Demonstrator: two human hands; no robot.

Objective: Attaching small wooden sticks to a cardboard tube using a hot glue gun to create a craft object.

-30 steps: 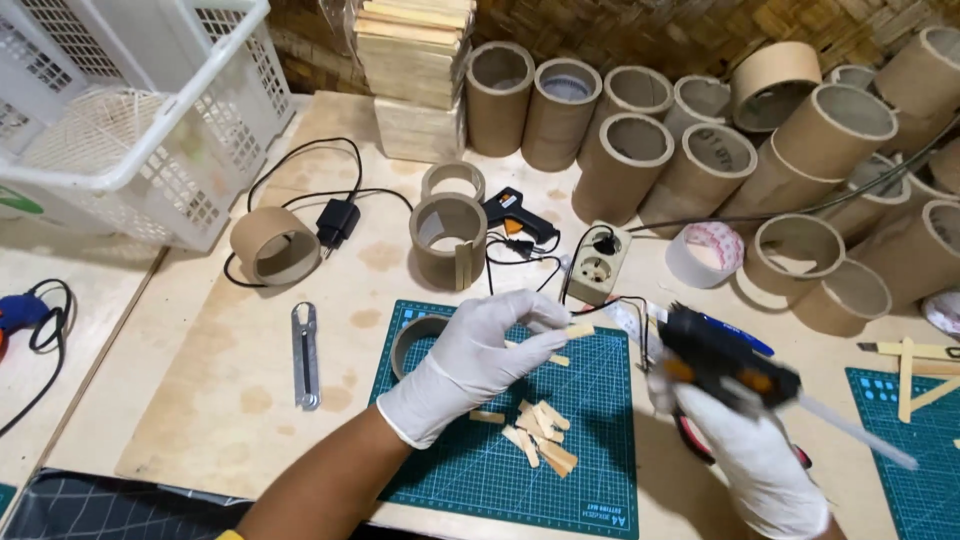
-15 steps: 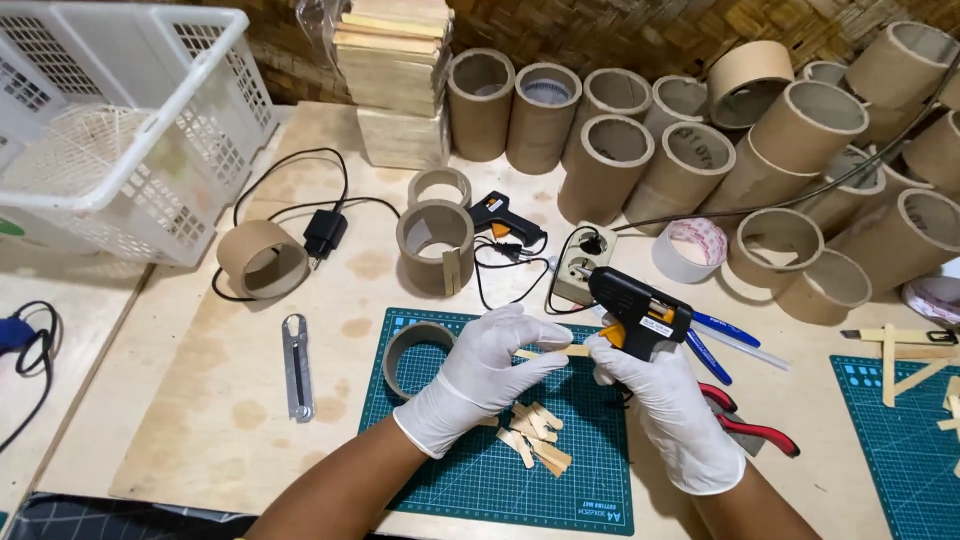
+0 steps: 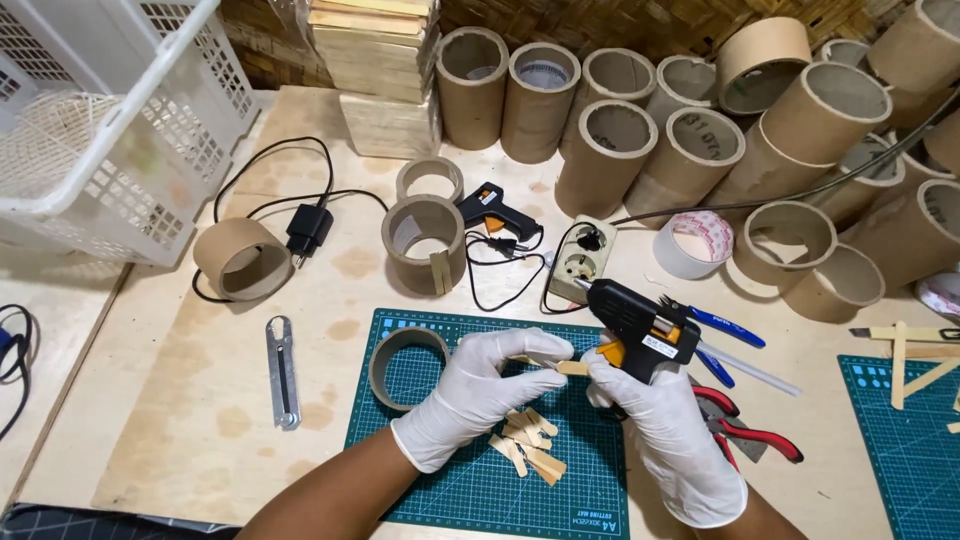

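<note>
Our right hand (image 3: 668, 430) covers the glue gun (image 3: 640, 325) grip, so we can't see the trigger. The basket (image 3: 110, 120) at 10 o'clock runs off frame.

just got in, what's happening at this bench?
A person in white gloves works over a green cutting mat. The left hand pinches a small wooden stick; the right hand holds a black glue gun with its nozzle at the stick. More stick pieces lie on the mat beside a cardboard ring. Cardboard tubes line the back, and pliers lie to the right.
</note>
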